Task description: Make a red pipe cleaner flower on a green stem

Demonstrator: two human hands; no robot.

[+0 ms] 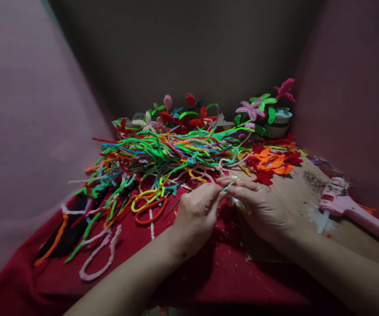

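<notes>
My left hand (198, 206) and my right hand (258, 204) meet in front of the pipe cleaner pile. Between their fingertips is a small bunch of pale yellow flower stamens (234, 178) with a short teal stem below it. The left fingers pinch this stem, and the right thumb and fingers close around the stamens. A thin dark rod (172, 210) slants down beside my left hand; whether I hold it cannot be seen. Under the right fingers shows something shiny and clear (242, 205), mostly hidden.
A large heap of colourful pipe cleaners (176, 149) lies on the red cloth (216, 285). Finished pipe cleaner flowers (250, 109) stand behind. Orange petals (271, 162) lie on a cardboard sheet (288, 193) at right, with a pink glue gun (354, 208) nearby. Pink walls flank both sides.
</notes>
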